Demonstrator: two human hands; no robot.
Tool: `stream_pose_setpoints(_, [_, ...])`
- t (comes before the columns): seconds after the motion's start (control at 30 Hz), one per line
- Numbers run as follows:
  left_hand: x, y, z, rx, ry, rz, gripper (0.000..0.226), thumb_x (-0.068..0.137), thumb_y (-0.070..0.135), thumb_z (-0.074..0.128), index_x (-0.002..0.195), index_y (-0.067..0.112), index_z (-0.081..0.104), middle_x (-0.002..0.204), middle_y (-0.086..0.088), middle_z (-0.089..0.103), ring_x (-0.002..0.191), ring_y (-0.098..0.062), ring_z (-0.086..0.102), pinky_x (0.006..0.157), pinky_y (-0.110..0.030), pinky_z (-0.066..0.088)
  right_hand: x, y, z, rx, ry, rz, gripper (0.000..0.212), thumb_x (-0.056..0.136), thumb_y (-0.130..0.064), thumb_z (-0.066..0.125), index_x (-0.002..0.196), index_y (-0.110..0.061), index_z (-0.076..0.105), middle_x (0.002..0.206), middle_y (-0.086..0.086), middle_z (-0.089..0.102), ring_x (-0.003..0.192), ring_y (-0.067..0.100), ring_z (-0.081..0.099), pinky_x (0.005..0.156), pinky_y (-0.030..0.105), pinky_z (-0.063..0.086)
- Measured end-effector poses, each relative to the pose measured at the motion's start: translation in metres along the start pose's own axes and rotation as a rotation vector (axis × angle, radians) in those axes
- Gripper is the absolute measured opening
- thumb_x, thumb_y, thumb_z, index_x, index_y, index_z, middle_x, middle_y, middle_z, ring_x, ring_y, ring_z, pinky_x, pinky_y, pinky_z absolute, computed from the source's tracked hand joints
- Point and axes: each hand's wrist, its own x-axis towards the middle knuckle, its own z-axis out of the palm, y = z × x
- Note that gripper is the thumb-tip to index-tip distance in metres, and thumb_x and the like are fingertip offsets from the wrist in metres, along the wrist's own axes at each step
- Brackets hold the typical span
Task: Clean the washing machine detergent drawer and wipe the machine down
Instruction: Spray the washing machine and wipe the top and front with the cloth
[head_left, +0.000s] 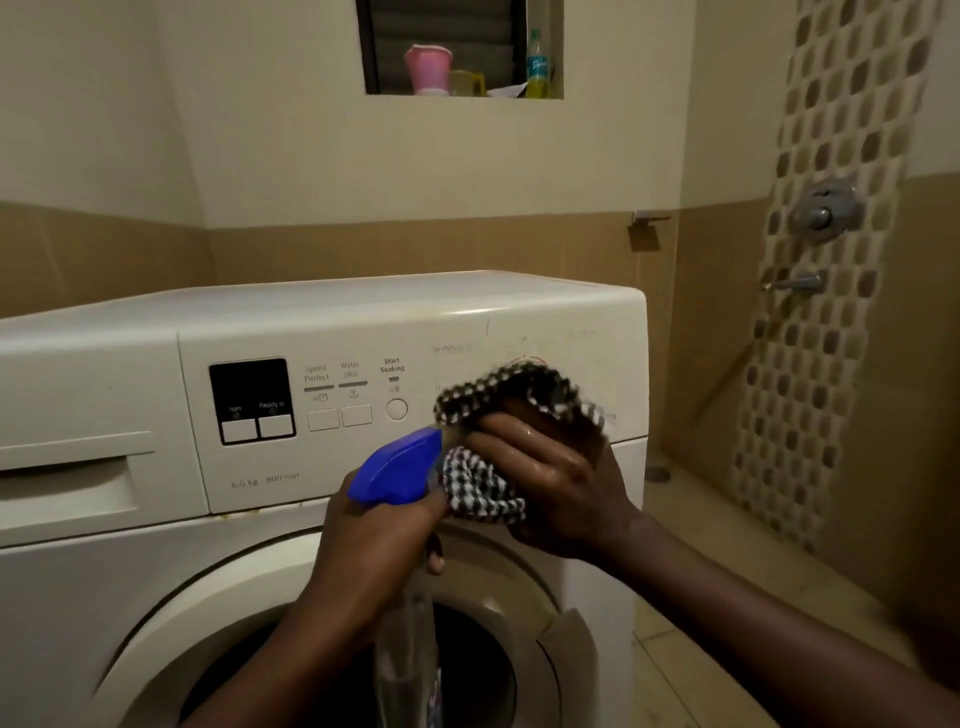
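Cloth (485, 488), checked weave, bunched in right hand (550, 467) against glossy washing machine (363, 312); left hand (363, 561) gripped clear, blue-nozzled spray bottle (395, 467).

one washer (363, 304), with one drawer (67, 483), one door (171, 618) and one display (251, 384). five buttons on its panel: rpm button (239, 430), ready button (276, 426), speed button (323, 419) and water button (357, 415), all four oblong, and one round start button (397, 409). two hands: left hand (374, 540), right hand (550, 467). one checked cloth (483, 493). two bottles: one spray bottle (395, 470) with a blue head, one green bottle (536, 65). one window (447, 26). one pink cup (427, 67). one yellow thing (467, 83), too dim to name. three metal fittings on the walls: one round valve (826, 210), one tap (797, 283), one lever (649, 218).
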Motion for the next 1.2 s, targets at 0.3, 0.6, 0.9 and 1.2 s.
stream_pose_setpoints(0.3, [-0.001,-0.008,-0.009,-0.047,-0.070,0.011,0.025,0.081,0.027,0.074,0.085,0.004,0.066,0.055,-0.022,0.062,0.054,-0.027,0.059,0.063,-0.034,0.049,0.028,0.002,-0.006,0.127,0.052,0.392,0.048,0.073,-0.024,0.074,0.118,-0.008,0.065,0.124,0.009,0.062,0.122,0.025,0.053,0.097,0.037,0.047])
stream_pose_setpoints(0.6, [0.000,-0.013,-0.031,-0.058,-0.119,-0.042,0.029,0.083,0.026,0.072,0.095,0.000,0.065,0.051,-0.010,0.059,0.036,-0.009,0.057,0.038,-0.014,0.046,0.031,-0.008,-0.016,0.268,0.308,1.028,0.038,0.083,-0.049,0.056,0.101,-0.017,0.062,0.092,-0.002,0.063,0.084,0.014,0.060,0.064,0.020,0.041])
stream_pose_setpoints(0.9, [0.000,-0.016,-0.037,-0.098,-0.144,-0.022,0.027,0.083,0.026,0.073,0.091,0.001,0.066,0.053,-0.013,0.059,0.051,-0.022,0.056,0.067,-0.037,0.050,0.066,-0.009,-0.014,0.097,0.059,0.558,0.035,0.080,-0.039,0.061,0.103,-0.012,0.062,0.103,0.004,0.063,0.097,0.020,0.054,0.080,0.031,0.045])
stream_pose_setpoints(1.2, [0.000,-0.014,-0.034,-0.072,-0.120,0.017,0.026,0.082,0.024,0.073,0.088,-0.001,0.068,0.053,-0.014,0.057,0.041,-0.017,0.056,0.064,-0.031,0.048,-0.014,-0.015,0.004,-0.002,0.014,0.243,0.025,0.082,-0.028,0.067,0.094,-0.006,0.064,0.100,0.006,0.060,0.103,0.028,0.052,0.081,0.038,0.048])
